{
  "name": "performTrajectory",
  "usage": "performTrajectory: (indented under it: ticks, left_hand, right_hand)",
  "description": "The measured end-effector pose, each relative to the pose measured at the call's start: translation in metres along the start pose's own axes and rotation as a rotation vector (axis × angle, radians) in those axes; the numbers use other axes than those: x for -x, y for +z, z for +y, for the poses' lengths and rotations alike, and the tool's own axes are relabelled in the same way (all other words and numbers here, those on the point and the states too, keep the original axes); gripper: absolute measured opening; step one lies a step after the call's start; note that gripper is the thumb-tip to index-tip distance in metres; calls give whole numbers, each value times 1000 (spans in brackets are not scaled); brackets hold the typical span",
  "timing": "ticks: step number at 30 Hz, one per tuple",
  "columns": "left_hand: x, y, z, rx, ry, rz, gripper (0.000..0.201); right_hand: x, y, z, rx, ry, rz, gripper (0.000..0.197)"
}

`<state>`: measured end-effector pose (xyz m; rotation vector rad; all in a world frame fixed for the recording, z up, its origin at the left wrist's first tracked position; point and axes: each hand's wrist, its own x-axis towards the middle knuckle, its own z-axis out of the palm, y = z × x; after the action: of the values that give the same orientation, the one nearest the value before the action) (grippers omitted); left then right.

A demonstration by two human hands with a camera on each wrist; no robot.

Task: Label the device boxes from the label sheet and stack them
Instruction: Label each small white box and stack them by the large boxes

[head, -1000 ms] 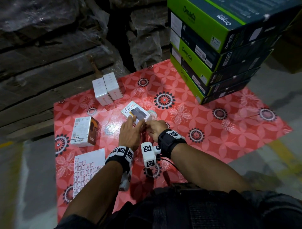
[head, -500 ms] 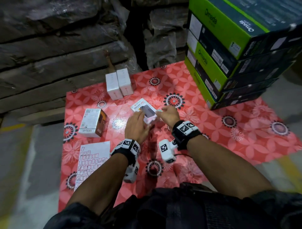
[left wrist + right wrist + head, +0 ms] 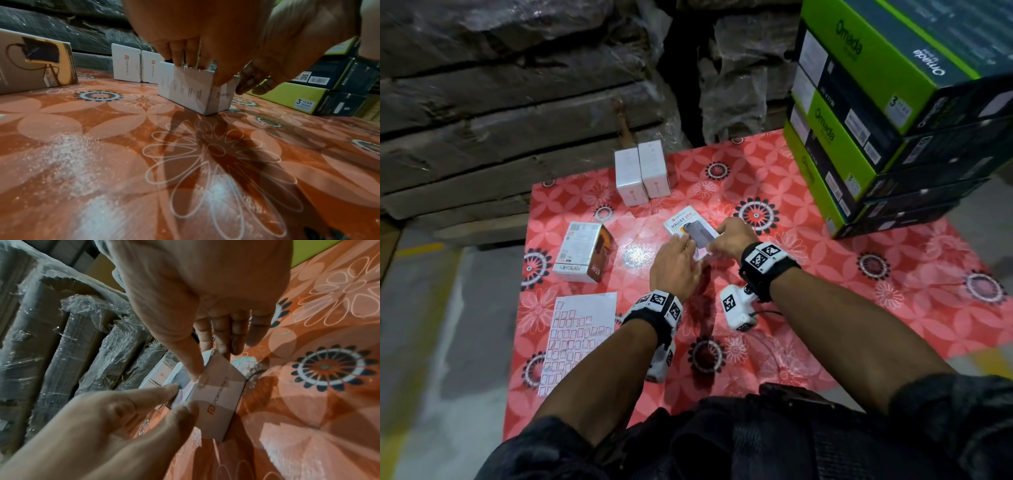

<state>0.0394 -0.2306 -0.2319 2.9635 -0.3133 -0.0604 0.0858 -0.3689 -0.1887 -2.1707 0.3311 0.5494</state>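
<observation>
A white power-bank box (image 3: 683, 224) lies flat on the red flowered mat (image 3: 825, 308), and both hands are on it. My left hand (image 3: 690, 251) has its fingers on the top face and its thumb at the near corner, as the left wrist view shows on the box (image 3: 191, 91). My right hand (image 3: 717, 240) holds the box's right side, thumb on top and fingers (image 3: 226, 340) down the far side. A pale pink label (image 3: 702, 253) sits at the box's near edge. The label sheet (image 3: 578, 339) lies at the mat's near left.
A brown-and-white box (image 3: 582, 251) lies left of the hands. Two white boxes (image 3: 642, 174) stand side by side at the back. A tall stack of green and dark cartons (image 3: 876, 113) fills the back right. Wrapped bundles (image 3: 517, 85) wall off the far side.
My right hand has moved forward from the box's near end onto its right side. My left hand has stayed at the near end. The head view has shifted.
</observation>
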Motion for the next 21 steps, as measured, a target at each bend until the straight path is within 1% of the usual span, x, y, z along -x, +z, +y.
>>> performTrajectory:
  ticks: [3, 6, 7, 9, 11, 12, 14, 16, 18, 19, 21]
  left_hand:
    - [0, 2, 1, -44, -1, 8, 44]
    - [-1, 3, 0, -66, -12, -6, 46]
    - [-2, 3, 0, -69, -16, -6, 47]
    - [-2, 3, 0, -65, -20, -4, 48]
    - [-1, 3, 2, -64, -16, -3, 48]
    - [0, 3, 2, -59, -18, 0, 48]
    - [0, 3, 2, -52, -20, -1, 49]
    - [-1, 3, 1, -55, -16, -5, 49]
    - [-2, 4, 0, -63, -10, -16, 48]
    - [-2, 4, 0, -67, -10, -19, 48]
    - [-3, 5, -1, -59, -19, -17, 48]
  right_hand:
    - [-3, 1, 3, 0, -24, 8, 17]
    - [-5, -1, 11, -38, -20, 18, 4]
    - [-5, -1, 13, -69, 12, 33, 6]
    - [-5, -2, 20, -147, 93, 44, 17]
    - [-3, -1, 23, -211, 130, 24, 13]
    - [-1, -1, 23, -234, 141, 11, 9]
    - [-3, 2, 26, -302, 149, -24, 17]
    - [-2, 7, 25, -406, 161, -66, 20]
    - [-3, 11, 27, -434, 171, -80, 21]
    - [-3, 12, 27, -437, 175, -71, 19]
    - [-2, 13, 29, -465, 190, -54, 5]
